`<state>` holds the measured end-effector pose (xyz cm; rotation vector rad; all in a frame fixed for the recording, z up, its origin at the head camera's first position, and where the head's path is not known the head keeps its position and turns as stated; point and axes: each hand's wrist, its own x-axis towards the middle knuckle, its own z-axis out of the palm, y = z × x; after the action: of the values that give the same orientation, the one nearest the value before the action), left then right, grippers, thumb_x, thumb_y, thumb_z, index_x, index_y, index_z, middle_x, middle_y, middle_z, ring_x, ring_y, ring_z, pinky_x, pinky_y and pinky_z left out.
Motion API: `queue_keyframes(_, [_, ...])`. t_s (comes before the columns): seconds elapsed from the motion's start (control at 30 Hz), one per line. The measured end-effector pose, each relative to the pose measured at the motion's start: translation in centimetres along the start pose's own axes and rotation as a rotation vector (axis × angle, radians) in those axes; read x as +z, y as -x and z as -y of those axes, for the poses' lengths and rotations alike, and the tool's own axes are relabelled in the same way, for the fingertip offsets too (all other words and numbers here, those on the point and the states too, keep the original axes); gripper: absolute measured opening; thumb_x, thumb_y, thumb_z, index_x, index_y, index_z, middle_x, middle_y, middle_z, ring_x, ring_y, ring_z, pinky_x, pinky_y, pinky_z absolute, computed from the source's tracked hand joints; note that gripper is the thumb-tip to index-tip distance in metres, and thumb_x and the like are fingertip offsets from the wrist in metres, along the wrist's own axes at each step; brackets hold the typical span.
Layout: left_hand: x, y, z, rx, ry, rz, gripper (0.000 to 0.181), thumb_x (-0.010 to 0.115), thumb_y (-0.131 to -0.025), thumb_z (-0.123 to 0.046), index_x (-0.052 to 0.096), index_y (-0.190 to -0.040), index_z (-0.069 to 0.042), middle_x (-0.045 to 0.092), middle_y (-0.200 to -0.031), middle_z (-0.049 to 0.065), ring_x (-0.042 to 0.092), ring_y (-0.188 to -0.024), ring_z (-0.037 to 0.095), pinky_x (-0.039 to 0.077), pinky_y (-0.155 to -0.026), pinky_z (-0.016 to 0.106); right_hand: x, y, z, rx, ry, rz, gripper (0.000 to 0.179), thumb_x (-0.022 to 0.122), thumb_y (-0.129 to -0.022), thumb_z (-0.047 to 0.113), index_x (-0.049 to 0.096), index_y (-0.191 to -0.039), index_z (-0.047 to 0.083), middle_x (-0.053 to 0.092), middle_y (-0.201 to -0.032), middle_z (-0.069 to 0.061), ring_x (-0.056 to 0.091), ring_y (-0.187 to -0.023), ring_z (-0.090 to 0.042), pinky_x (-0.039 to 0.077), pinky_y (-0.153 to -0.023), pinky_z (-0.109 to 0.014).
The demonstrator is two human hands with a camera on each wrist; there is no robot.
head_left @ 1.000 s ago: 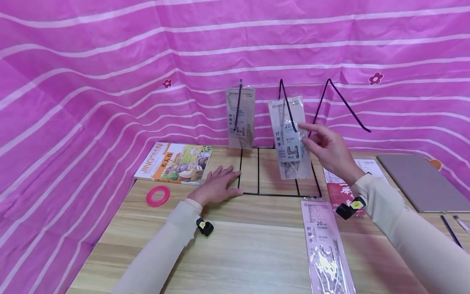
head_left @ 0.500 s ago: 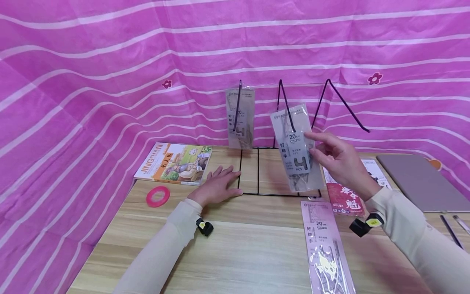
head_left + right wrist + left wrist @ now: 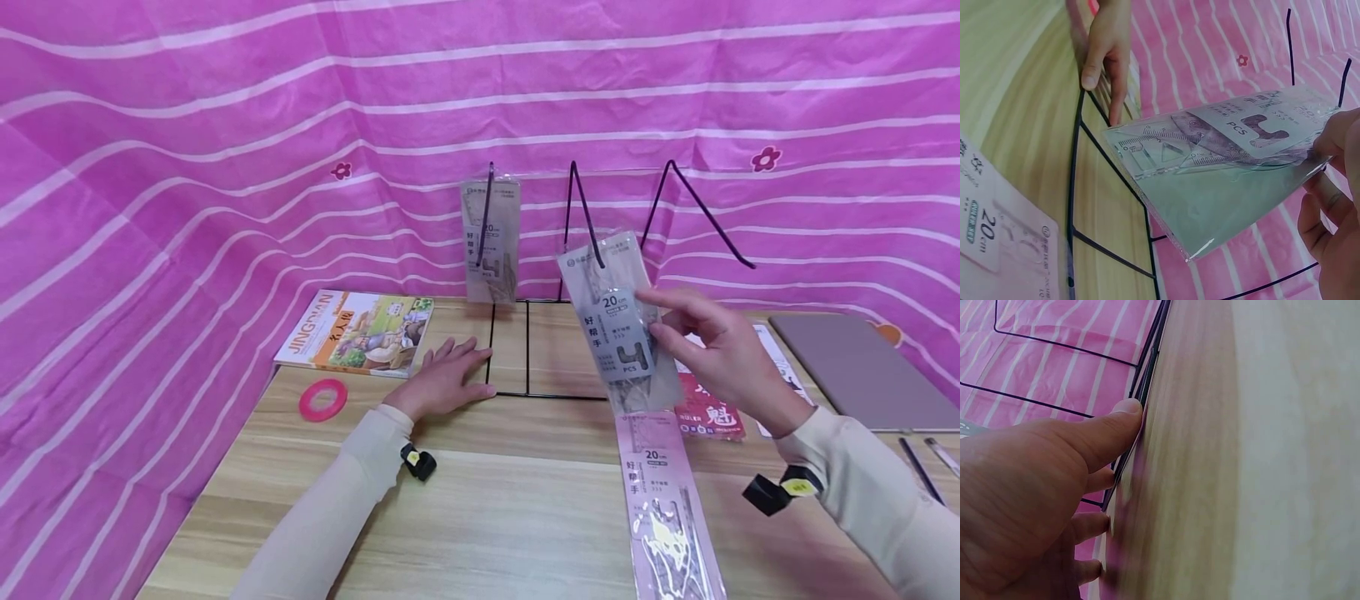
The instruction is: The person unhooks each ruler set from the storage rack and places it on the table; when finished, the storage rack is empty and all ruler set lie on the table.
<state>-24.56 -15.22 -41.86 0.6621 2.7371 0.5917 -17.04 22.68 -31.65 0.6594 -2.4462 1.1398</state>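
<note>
My right hand (image 3: pixel 723 354) pinches a ruler set in a clear packet (image 3: pixel 622 325) by its right edge. The packet tilts, and the tip of the middle hook (image 3: pixel 587 212) of a black wire rack overlaps its upper part; whether the hook passes through it I cannot tell. My left hand (image 3: pixel 442 383) rests on the rack's base wire (image 3: pixel 528 350), its thumb touching the front-left corner in the left wrist view. From the left hook hangs a second grey ruler set (image 3: pixel 491 242). A pink ruler set (image 3: pixel 667 500) lies on the table in front of the rack.
At the left lie a magazine (image 3: pixel 360 333) and a pink tape ring (image 3: pixel 323 400). Behind my right hand are a red and white packet (image 3: pixel 708 412) and a grey notebook (image 3: pixel 862 371). Two pens (image 3: pixel 922 471) lie at the right edge. The right hook (image 3: pixel 708 212) holds nothing.
My right hand has moved down, right and nearer with the ruler set, which tilts more and now overlaps the top of the pink one. My left hand has stayed in place.
</note>
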Motion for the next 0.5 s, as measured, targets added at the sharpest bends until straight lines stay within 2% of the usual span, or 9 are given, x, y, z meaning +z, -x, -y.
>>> queue_keyframes(0.13, [0.0, 0.0, 0.0, 0.006, 0.004, -0.004, 0.075, 0.061, -0.102, -0.058, 0.036, -0.165, -0.027, 0.018, -0.177, 0.007, 0.004, -0.164, 0.044, 0.003, -0.13, 0.069, -0.4, 0.8, 0.4, -0.028, 0.007, 0.008, 0.056, 0.069, -0.095, -0.009, 0.064, -0.146, 0.014, 0.072, -0.104, 0.01, 0.064, -0.08, -0.006, 0.054, -0.066, -0.014])
queue_keyframes(0.33, [0.0, -0.1, 0.1, 0.008, -0.001, -0.005, 0.076, 0.06, -0.102, -0.059, 0.035, -0.166, -0.027, 0.018, -0.177, 0.007, 0.005, -0.164, 0.044, 0.003, -0.129, 0.07, -0.9, 2.3, 1.4, -0.045, 0.04, -0.003, 0.058, 0.07, -0.093, -0.011, 0.066, -0.144, 0.015, 0.07, -0.115, 0.02, 0.067, -0.082, -0.002, 0.056, -0.069, -0.013])
queue_keyframes(0.43, [0.0, -0.1, 0.1, 0.006, 0.0, -0.004, 0.076, 0.06, -0.101, -0.059, 0.035, -0.166, -0.027, 0.017, -0.178, 0.007, 0.005, -0.164, 0.044, 0.003, -0.129, 0.07, -1.0, 3.0, 1.9, -0.054, 0.027, 0.003, 0.056, 0.069, -0.093, -0.013, 0.066, -0.143, 0.013, 0.07, -0.116, 0.021, 0.068, -0.085, -0.001, 0.056, -0.068, -0.014])
queue_keyframes(0.5, [0.0, -0.1, 0.1, 0.006, 0.001, -0.005, 0.076, 0.061, -0.101, -0.059, 0.035, -0.166, -0.027, 0.017, -0.178, 0.007, 0.004, -0.164, 0.044, 0.002, -0.129, 0.069, -1.1, 3.5, 2.2, -0.064, 0.01, 0.009, 0.055, 0.069, -0.092, -0.015, 0.066, -0.141, 0.01, 0.07, -0.123, 0.02, 0.07, -0.091, 0.001, 0.056, -0.069, -0.013])
